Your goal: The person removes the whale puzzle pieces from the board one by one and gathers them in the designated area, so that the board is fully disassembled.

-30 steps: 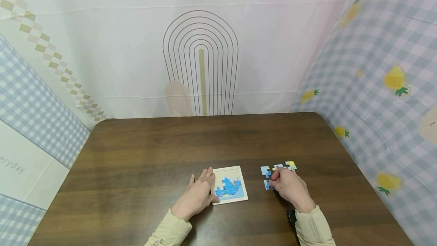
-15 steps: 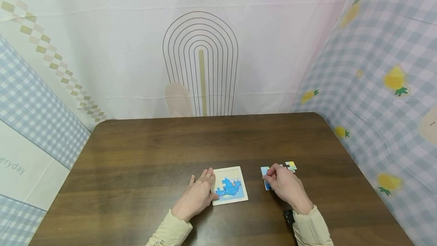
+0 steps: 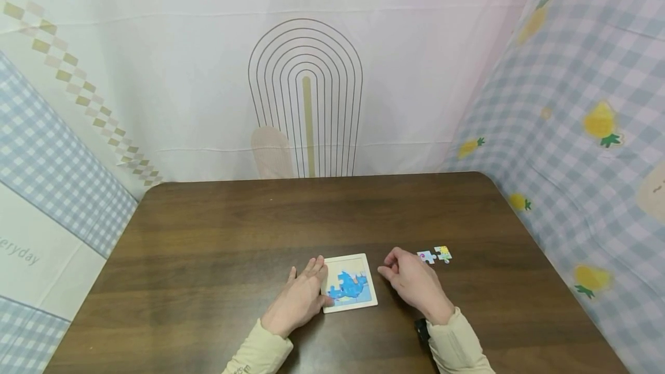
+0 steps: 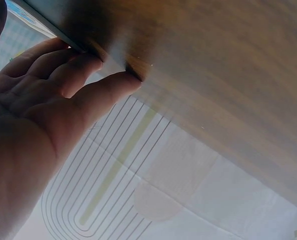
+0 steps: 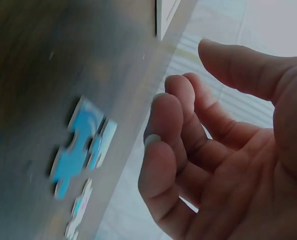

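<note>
My left hand (image 3: 297, 298) lies along the left side of a square wooden puzzle tray (image 3: 349, 258), fingers extended at its edge and thumb over the front left corner. Joined pieces inside form part of a blue animal picture (image 3: 349, 285). Just right of the tray is my right hand (image 3: 415, 283), its fingers loosely bent. The right wrist view shows a gap between thumb and fingers, with nothing held. Below them on the table lie a blue puzzle piece (image 5: 72, 152) and a lighter blue one (image 5: 104, 142); the hand hides both in the head view.
Beyond the right hand lie a puzzle piece with a pink mark (image 3: 426, 257) and a yellow-patterned piece (image 3: 443, 253). The brown wooden table (image 3: 234, 229) meets a white printed cloth (image 3: 208, 91) at its back edge. Checked cloth (image 3: 561, 131) hangs on the right.
My right hand has moved left from over the loose pieces toward the tray, uncovering the piece with the pink mark. The left hand and tray have stayed put.
</note>
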### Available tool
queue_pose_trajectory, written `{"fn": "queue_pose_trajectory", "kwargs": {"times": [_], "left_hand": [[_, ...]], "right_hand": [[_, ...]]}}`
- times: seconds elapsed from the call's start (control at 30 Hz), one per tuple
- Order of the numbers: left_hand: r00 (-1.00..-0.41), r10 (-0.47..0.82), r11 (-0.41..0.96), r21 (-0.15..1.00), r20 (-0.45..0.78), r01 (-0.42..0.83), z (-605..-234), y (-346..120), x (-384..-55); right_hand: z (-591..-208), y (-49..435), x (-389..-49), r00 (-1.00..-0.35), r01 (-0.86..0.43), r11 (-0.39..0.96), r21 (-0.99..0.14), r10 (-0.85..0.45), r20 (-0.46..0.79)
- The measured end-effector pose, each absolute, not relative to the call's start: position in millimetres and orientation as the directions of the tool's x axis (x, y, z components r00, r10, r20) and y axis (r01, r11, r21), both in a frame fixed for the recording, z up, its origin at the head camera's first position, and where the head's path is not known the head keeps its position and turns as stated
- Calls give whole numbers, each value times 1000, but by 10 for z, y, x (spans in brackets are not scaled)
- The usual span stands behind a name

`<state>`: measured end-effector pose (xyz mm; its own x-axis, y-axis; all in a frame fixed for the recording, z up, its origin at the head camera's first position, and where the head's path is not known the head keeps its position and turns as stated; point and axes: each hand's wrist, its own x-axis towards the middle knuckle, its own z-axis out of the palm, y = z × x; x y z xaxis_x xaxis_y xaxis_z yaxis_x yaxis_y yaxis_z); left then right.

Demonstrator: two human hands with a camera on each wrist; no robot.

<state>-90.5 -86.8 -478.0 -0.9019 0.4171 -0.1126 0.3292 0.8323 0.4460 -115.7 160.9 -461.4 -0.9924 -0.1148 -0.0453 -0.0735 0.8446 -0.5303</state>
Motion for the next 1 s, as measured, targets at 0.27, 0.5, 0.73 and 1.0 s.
{"fn": "queue_pose_trajectory", "kwargs": {"times": [0.27,0.5,0.73,1.0], "left_hand": [[-904,411,833,451,-118,320,-4787,-868,-901],[-906,408,839,438,-112,323,-4794,-869,-911],[-909,403,837,445,-108,319,-4787,-864,-926],[-906,411,846,412,-100,338,-4789,-857,-918]], "right_hand": [[-4681,1432,-1214,-992,-110,833,-543,-128,4],[-4743,1302,-1239,-985,-173,827,-535,-150,87],[-4758,1220,-1243,-967,-255,807,-533,-226,119],[-4807,1161,-1223,-918,-357,779,-515,-393,41]]}}
